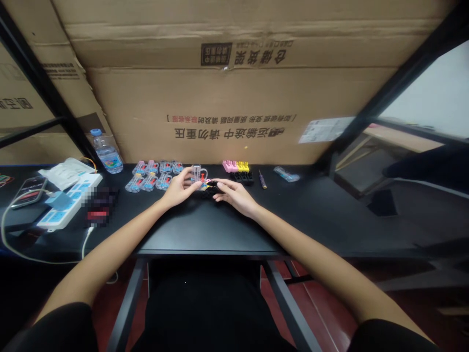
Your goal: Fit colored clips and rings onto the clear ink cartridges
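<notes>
My left hand [179,187] is closed on a clear plastic padlock [196,172], its transparent body and curved shackle raised above the table, with a red part showing. My right hand [236,194] meets it from the right. Its thumb and fingers pinch a small black piece [212,187] beside the padlock; the exact kind is too small to tell. Bits of pink and yellow show between the two hands. Left of my left hand, several similar clear padlocks [149,182] with red and blue parts lie in two rows.
Pink [230,166], yellow [243,166] and black [242,178] notched pieces stand at the back. Right of them lie a screwdriver [262,179] and a clear item [286,174]. A bottle [107,152], power strip [69,203] and phone [30,191] occupy the left. Cardboard [205,93] walls the back.
</notes>
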A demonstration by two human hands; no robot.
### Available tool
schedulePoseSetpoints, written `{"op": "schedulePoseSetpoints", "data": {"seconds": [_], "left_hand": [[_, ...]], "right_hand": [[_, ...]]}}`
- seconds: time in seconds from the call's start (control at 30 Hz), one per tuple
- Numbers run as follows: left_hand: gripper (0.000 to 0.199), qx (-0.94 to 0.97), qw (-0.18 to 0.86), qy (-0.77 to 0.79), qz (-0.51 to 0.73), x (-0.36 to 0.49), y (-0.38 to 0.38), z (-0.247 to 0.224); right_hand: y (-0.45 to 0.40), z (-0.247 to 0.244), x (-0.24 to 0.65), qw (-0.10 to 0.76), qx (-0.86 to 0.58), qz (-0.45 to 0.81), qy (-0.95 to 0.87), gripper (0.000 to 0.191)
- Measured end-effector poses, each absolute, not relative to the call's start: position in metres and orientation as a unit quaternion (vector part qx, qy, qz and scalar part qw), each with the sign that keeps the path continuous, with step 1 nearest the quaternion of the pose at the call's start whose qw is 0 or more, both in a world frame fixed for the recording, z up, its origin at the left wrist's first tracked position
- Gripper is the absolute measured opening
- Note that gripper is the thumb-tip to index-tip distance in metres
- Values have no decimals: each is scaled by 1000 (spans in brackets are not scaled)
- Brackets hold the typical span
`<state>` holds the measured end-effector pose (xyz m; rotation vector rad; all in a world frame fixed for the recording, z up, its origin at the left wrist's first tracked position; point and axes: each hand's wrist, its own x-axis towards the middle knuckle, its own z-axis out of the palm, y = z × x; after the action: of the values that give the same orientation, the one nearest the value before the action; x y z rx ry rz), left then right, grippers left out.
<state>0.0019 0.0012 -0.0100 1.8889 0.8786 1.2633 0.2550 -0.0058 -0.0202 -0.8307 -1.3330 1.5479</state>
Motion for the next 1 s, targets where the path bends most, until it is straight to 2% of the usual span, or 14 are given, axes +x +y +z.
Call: {"op": "schedulePoseSetpoints", "data": {"seconds": [0.17,0.43,0.67,0.87,1.0], "left_hand": [[53,726,343,347,484,-1,7,-16],[43,709,374,368,471,-5,12,-22],[44,711,375,366,470,-6,14,-23],[46,708,411,356,451,-6,11,-20],[47,710,431,344,439,-4,9,-19]], "right_hand": [[-6,-20,255,464,-333,622,-536,45],[-10,-18,253,456,-337,613,-550,46],[-11,-17,253,443,-325,610,-570,55],[-10,-19,253,450,-333,604,-567,56],[-10,-15,253,462,-362,582,-563,50]]}}
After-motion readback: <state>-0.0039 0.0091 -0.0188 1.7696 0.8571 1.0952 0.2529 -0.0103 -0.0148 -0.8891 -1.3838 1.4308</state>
